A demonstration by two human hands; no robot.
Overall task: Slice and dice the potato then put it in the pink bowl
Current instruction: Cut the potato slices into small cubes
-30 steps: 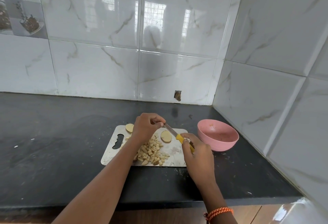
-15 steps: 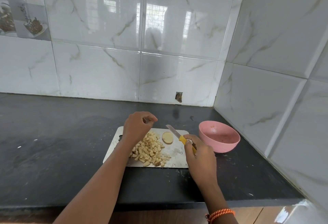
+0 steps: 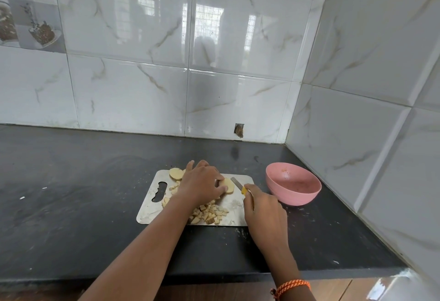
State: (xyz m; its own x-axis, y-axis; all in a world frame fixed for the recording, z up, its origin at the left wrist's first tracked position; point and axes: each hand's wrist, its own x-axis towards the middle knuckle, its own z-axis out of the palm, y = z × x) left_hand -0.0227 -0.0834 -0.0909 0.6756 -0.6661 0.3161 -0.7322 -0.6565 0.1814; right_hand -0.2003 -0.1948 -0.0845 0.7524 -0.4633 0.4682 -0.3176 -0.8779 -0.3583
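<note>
A steel cutting board (image 3: 152,207) lies on the black counter. My left hand (image 3: 201,182) reaches across it and holds a round potato slice (image 3: 227,185) between thumb and fingers. A second slice (image 3: 175,173) lies at the board's far left corner. Diced potato (image 3: 209,212) is piled near the front edge, partly hidden by my left forearm. My right hand (image 3: 263,207) grips the yellow-handled knife (image 3: 239,185), its blade lying just right of the held slice. The pink bowl (image 3: 292,187) stands to the right of the board, with no potato in it.
The black counter (image 3: 83,193) runs left and ends at a front edge below my arms. White tiled walls close the back and the right, meeting in a corner behind the bowl. A small hole (image 3: 238,130) shows in the back tile.
My left hand moved right from the far left of the board and took hold of the slice beside the knife. The knife hand stayed almost still. The view dipped slightly.
</note>
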